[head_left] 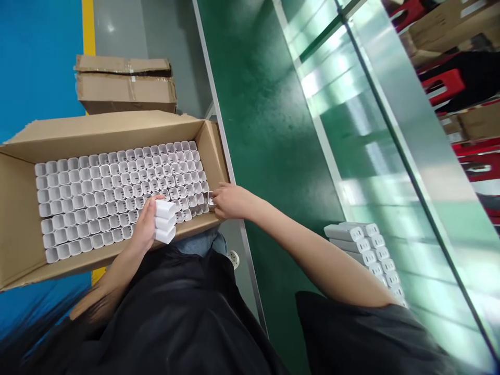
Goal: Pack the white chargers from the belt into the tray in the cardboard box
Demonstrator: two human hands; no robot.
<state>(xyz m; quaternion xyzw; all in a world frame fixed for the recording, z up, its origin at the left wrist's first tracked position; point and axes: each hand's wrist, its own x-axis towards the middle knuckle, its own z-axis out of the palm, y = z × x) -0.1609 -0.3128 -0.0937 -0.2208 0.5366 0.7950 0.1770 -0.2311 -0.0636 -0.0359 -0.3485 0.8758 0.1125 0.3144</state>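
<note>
A long open cardboard box (213,153) holds rows of white hollow plastic charger housings (97,198), their open ends facing up. My left hand (145,224) is closed around a small stack of white housings (165,223) above the box's near side. At the right end of the box, my right hand (231,201) pinches a single white housing (211,198) beside the ends of the rows. My right fingers partly cover that piece.
A green-topped table (258,114) runs along the box's right side. On it, more white housings (375,255) lie piled, partly behind my right arm. A taped cardboard box (127,86) stands beyond the open one. Red stools (443,86) and cartons (449,26) are at far right.
</note>
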